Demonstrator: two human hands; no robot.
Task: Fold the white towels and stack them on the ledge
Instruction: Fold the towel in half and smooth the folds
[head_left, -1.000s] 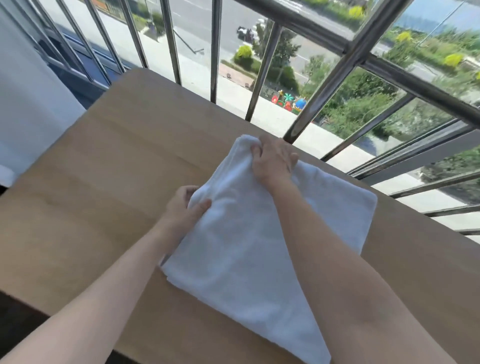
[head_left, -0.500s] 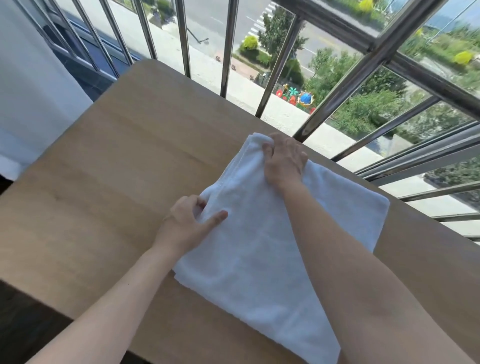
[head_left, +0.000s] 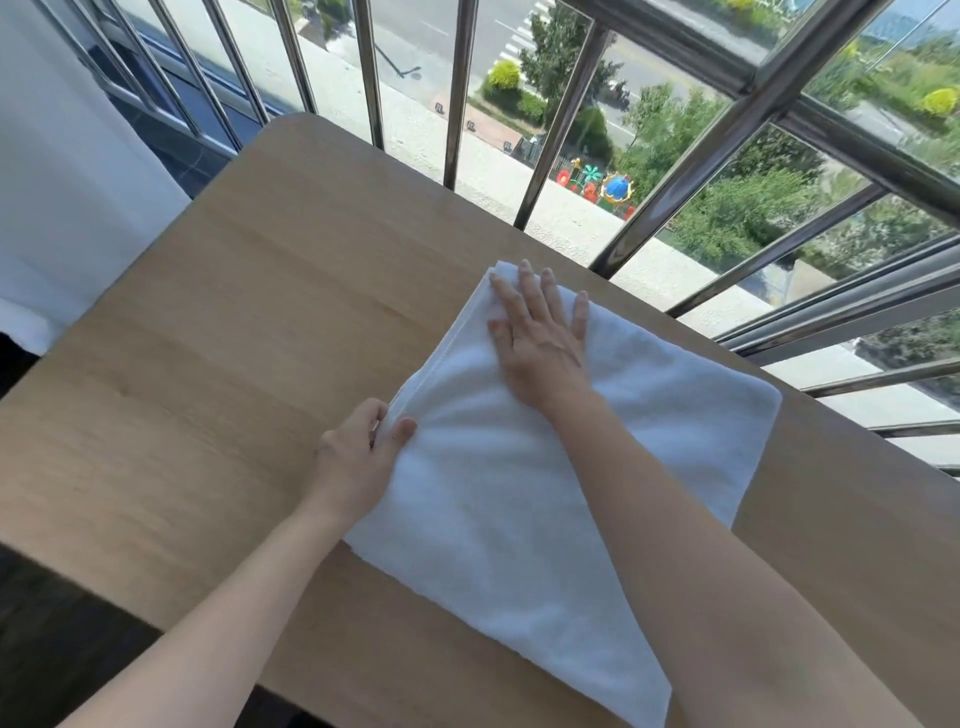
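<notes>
On the wooden ledge (head_left: 234, 338), just beside the steel railing (head_left: 454, 93), a folded white towel (head_left: 519, 545) lies flat, right of centre. The right hand (head_left: 540, 338) rests palm-down on the towel's far corner, fingers straight and spread, grasping nothing. The left hand (head_left: 358, 452) pinches the layered left edge: thumb on top, fingers curled at the edge, their tips partly hidden. The right forearm covers part of the towel. The towel's near corner is cut off at the bottom of the view. The number of layers cannot be determined.
</notes>
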